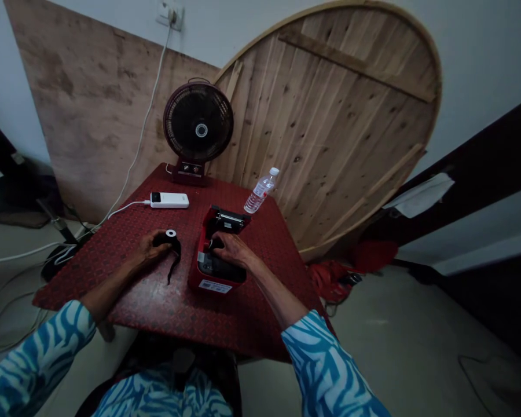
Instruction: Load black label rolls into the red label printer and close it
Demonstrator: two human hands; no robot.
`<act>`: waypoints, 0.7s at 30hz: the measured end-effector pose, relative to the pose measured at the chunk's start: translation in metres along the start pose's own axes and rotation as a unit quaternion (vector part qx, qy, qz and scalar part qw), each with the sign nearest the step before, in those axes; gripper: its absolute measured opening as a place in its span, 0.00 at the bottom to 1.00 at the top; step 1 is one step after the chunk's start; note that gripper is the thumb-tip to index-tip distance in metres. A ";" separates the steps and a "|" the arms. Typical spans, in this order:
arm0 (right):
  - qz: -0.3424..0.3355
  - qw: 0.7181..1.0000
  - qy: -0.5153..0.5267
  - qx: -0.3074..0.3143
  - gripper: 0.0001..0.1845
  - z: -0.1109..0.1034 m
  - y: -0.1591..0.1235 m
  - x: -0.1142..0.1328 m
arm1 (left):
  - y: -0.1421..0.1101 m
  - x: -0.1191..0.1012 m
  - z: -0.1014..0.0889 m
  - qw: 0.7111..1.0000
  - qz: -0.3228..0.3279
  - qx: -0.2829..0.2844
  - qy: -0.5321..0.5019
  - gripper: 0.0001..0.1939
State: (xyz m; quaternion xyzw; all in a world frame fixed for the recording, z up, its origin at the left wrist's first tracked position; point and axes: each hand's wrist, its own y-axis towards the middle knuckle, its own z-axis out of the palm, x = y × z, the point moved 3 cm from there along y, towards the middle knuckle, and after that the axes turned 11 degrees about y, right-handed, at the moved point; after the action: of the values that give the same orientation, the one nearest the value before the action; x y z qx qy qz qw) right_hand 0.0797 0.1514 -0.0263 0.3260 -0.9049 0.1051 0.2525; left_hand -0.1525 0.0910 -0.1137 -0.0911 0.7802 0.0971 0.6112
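On the table, my left hand (151,249) is closed on a small black roll (173,238) with a white core. A loose dark strip (172,271) trails from it onto the tabletop. To its right stands a red and black box-shaped device (217,272), perhaps a label printer, its lid (228,221) raised and a white label (215,286) on the near side. My right hand (231,249) reaches into the open device with fingers curled. Something dark with a pale edge shows at those fingertips, but I cannot make out what it is.
A white power bank (170,200) with a cable lies behind my left hand. A dark red fan (198,124) stands at the table's back corner. A clear water bottle (261,191) is behind the device. A round wooden tabletop (330,121) leans on the wall beyond the red patterned table (165,313).
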 end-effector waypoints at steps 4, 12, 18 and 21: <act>-0.018 0.996 0.065 -0.067 0.18 -0.001 -0.008 0.003 | 0.000 -0.003 -0.002 1.000 -0.001 0.001 0.013 0.23; -0.080 0.913 0.279 -0.288 0.18 -0.039 -0.078 -0.012 | -0.001 0.000 -0.004 1.000 -0.008 0.015 0.000 0.27; 0.037 0.853 0.320 -0.410 0.23 -0.008 -0.120 -0.109 | -0.008 -0.006 -0.001 0.999 -0.025 -0.003 -0.047 0.23; 0.073 0.850 0.304 -0.425 0.20 0.029 -0.120 -0.142 | -0.006 -0.009 -0.006 0.999 -0.020 -0.012 -0.036 0.23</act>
State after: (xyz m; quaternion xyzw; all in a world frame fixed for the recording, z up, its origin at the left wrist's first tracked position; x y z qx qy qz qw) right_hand 0.2387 0.1256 -0.1223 0.0721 -0.7603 -0.1774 0.6207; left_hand -0.1539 0.0837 -0.1040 -0.1107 0.7546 0.0976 0.6394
